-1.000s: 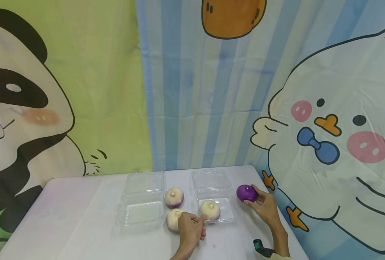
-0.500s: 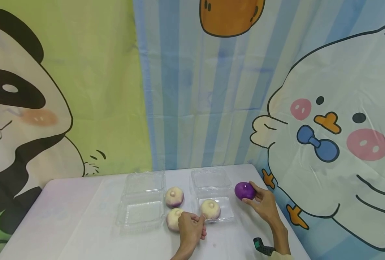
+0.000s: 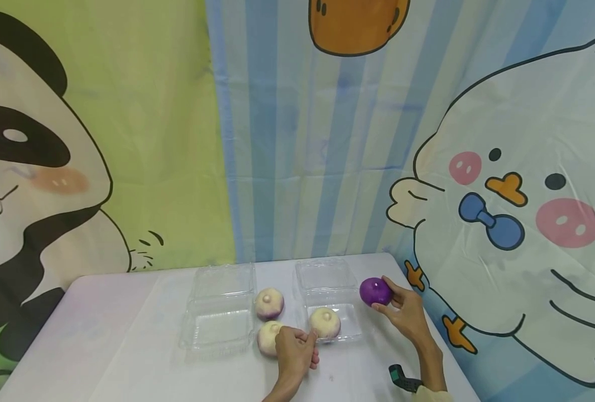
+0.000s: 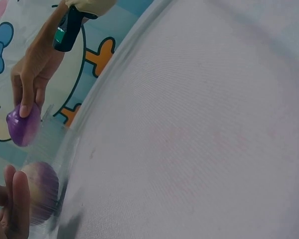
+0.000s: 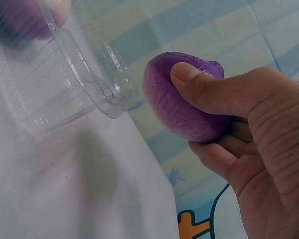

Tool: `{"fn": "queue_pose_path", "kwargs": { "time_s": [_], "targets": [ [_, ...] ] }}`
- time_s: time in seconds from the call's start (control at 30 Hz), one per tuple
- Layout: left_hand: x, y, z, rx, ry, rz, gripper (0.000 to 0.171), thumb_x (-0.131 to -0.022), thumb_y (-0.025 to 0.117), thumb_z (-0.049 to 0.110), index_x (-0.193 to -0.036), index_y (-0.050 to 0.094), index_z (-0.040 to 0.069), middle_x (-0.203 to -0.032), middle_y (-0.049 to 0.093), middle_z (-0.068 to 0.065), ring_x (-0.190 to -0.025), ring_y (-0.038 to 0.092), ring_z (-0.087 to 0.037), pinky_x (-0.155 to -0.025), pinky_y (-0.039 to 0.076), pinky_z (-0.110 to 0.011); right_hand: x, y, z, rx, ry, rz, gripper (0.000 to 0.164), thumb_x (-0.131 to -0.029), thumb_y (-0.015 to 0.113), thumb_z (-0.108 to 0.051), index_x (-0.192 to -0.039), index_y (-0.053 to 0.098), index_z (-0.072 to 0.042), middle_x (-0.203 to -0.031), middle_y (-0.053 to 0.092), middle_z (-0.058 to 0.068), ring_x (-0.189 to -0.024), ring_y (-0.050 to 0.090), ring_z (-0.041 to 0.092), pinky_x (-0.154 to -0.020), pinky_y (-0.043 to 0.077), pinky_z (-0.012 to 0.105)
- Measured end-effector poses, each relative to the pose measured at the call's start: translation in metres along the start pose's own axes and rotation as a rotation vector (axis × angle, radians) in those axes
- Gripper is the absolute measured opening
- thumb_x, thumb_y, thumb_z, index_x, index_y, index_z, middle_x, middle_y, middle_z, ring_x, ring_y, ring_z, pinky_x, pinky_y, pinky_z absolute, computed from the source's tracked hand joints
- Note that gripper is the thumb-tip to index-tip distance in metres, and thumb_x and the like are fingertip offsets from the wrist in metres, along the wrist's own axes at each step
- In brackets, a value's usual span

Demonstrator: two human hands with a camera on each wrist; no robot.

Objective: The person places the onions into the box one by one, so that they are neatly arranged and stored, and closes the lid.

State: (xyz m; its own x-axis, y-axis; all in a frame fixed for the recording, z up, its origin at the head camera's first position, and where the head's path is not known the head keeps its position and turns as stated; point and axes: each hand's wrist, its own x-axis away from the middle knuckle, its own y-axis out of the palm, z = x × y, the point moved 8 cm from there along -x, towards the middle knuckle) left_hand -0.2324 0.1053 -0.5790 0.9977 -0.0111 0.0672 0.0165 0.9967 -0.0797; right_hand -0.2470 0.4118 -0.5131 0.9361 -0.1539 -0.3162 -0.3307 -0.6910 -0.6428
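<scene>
My right hand (image 3: 407,315) holds a glossy purple onion (image 3: 375,292) by its side, thumb on top and fingers beneath, raised beside the right clear plastic box (image 3: 350,334). In the right wrist view the onion (image 5: 179,107) is apart from the box's rim. A whitish turnip (image 3: 325,322) with a purple underside sits in that box. At the box's front left corner, my left hand (image 3: 294,354) pinches the edge with thumb and forefinger. Just left of this hand, partly covered by it, lies another turnip (image 3: 267,338).
A third turnip (image 3: 269,303) lies between the two boxes. The left clear box (image 3: 222,329) stands open with its lid laid back, and the right box's lid (image 3: 326,276) also lies back. Printed curtains rise behind the white table (image 3: 116,335).
My right hand has carried the purple onion slightly left and up, toward the right box. The left hand has stayed at the box's corner.
</scene>
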Motion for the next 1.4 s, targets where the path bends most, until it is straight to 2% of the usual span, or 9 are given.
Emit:
{"fn": "queue_pose_path", "kwargs": {
  "time_s": [0.5, 0.8, 1.1, 1.4],
  "targets": [
    [-0.002, 0.000, 0.002, -0.001, -0.019, 0.010, 0.028, -0.097, 0.077, 0.008, -0.074, 0.073, -0.008, -0.050, 0.068, -0.005, -0.035, 0.062, -0.010, -0.037, 0.058, -0.031, -0.001, -0.005, -0.013, 0.022, -0.034, -0.014, 0.079, -0.084, 0.095, -0.010, -0.153, 0.059, 0.000, -0.148, 0.065, 0.031, -0.127, 0.071, 0.053, -0.099, 0.063, 0.055],
    [-0.005, 0.001, 0.006, 0.008, 0.005, 0.006, 0.028, -0.097, 0.076, 0.007, -0.074, 0.073, -0.008, -0.051, 0.068, -0.005, -0.036, 0.062, -0.010, -0.038, 0.059, -0.030, -0.007, -0.008, -0.024, 0.036, -0.088, -0.034, 0.079, -0.082, 0.095, -0.005, -0.152, 0.059, 0.002, -0.147, 0.066, 0.030, -0.126, 0.072, 0.051, -0.099, 0.063, 0.054],
    [0.004, 0.000, -0.002, 0.034, -0.032, -0.003, 0.029, -0.096, 0.077, 0.007, -0.073, 0.072, -0.009, -0.050, 0.068, -0.006, -0.036, 0.063, -0.010, -0.038, 0.058, -0.031, 0.001, -0.001, -0.019, 0.058, -0.048, -0.075, 0.081, -0.082, 0.096, -0.008, -0.154, 0.059, -0.001, -0.148, 0.066, 0.028, -0.124, 0.074, 0.050, -0.098, 0.065, 0.053],
    [0.003, -0.001, -0.001, 0.033, -0.018, 0.005, 0.028, -0.096, 0.077, 0.006, -0.073, 0.072, -0.010, -0.051, 0.069, -0.007, -0.036, 0.063, -0.011, -0.037, 0.059, -0.032, 0.000, -0.001, -0.024, 0.039, -0.090, -0.081, 0.081, -0.081, 0.096, -0.006, -0.152, 0.059, 0.001, -0.147, 0.067, 0.029, -0.124, 0.074, 0.049, -0.098, 0.065, 0.051]
  ]
}}
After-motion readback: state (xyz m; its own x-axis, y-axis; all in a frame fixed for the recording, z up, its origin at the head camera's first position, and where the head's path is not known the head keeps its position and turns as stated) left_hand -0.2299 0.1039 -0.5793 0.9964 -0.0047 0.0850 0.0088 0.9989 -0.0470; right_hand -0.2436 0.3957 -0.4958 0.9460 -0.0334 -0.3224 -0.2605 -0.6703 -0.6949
